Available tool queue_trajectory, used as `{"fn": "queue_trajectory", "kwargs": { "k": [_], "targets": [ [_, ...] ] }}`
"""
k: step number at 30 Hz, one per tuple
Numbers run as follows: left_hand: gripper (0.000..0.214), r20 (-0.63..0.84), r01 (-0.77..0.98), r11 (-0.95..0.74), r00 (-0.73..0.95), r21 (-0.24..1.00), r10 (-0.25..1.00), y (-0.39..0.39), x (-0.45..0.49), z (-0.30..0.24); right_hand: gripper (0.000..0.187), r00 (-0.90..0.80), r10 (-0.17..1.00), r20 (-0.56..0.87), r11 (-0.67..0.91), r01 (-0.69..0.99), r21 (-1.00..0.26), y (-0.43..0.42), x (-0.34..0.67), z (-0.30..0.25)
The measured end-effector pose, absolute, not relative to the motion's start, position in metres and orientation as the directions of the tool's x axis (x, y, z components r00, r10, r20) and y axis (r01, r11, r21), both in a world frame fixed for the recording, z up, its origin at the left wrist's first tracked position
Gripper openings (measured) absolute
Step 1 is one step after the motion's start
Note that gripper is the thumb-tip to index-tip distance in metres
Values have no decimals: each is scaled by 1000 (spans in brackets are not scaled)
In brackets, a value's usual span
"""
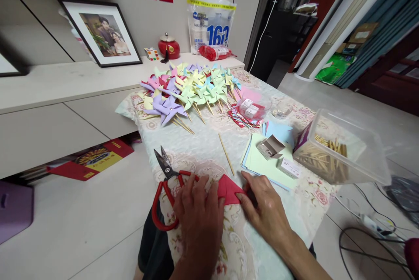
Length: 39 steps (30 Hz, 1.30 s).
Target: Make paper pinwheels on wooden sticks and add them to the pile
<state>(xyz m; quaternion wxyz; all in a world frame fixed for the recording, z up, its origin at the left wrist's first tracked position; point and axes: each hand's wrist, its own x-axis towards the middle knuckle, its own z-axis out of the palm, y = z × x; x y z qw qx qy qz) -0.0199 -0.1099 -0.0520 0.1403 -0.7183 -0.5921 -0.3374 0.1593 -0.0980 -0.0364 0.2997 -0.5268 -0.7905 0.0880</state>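
Observation:
A folded red paper lies on the flowered tablecloth close to me. My left hand rests on the paper's left part with its fingers curled down on it. My right hand pinches the paper's right corner. Red-handled scissors lie just left of my left hand, blades pointing away. A loose wooden stick lies beyond the paper.
A heap of paper pinwheels covers the table's far end. A stack of pale paper sheets with small boxes lies right, beside a clear tub of sticks. A low cabinet runs along the left; cables lie on the floor.

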Motion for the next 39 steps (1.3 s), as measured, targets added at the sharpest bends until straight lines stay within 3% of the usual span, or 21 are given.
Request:
{"fn": "queue_trajectory", "kwargs": {
  "k": [3,9,14,31,39],
  "targets": [
    [22,675,905,-397,199,152,710,-116,-19,-52,43,-274,877,393,441,785,-436,-98,159,-37],
    [25,676,809,-545,277,219,683,-135,-13,-59,30,-329,823,463,530,738,-418,-100,156,-29],
    [26,658,811,-552,311,192,686,-143,-15,-64,32,-468,738,486,658,660,-364,-111,158,-19],
    [32,616,841,-512,313,174,723,-146,-15,-65,29,-530,784,323,608,761,-228,-122,163,-18],
    [31,628,868,-483,313,116,712,-150,-23,-61,22,-515,771,373,608,770,-193,-121,173,-22]
  ]
}}
